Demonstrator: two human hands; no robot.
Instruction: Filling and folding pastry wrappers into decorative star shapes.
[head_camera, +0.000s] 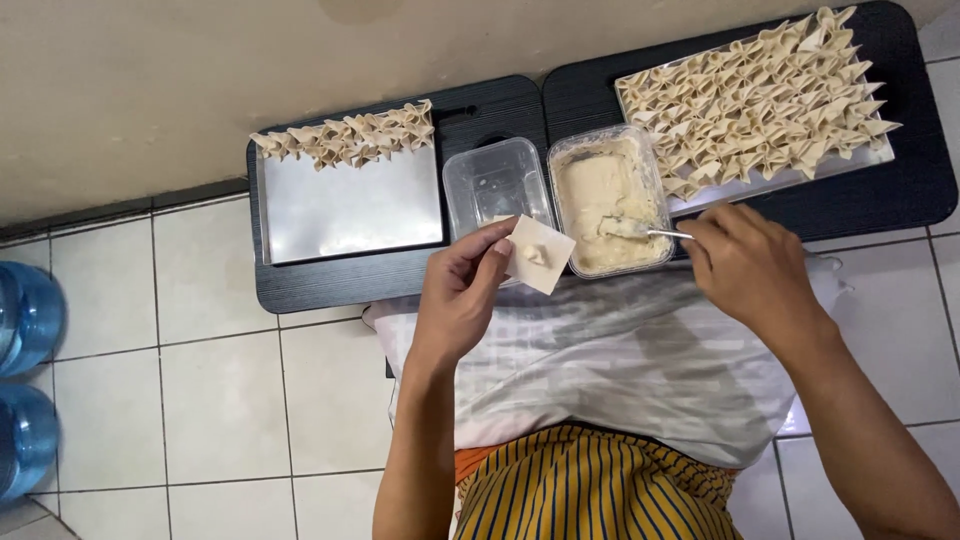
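Head view: left hand (462, 290) pinching wrapper (540, 254), right hand (748, 265) on spoon (650, 232).

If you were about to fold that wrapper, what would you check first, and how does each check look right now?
1. Square wrapper held flat in the left hand: ok.
2. Dab of filling near the wrapper's middle: ok.
3. Utensil in the right hand clear of the wrapper, resting in the filling tub: ok.
4. Free space on the left tray below its row of folded dumplings: ok.
5. Right tray has room: not ok, nearly covered.
6. Contents of the clear tub: cannot tell.
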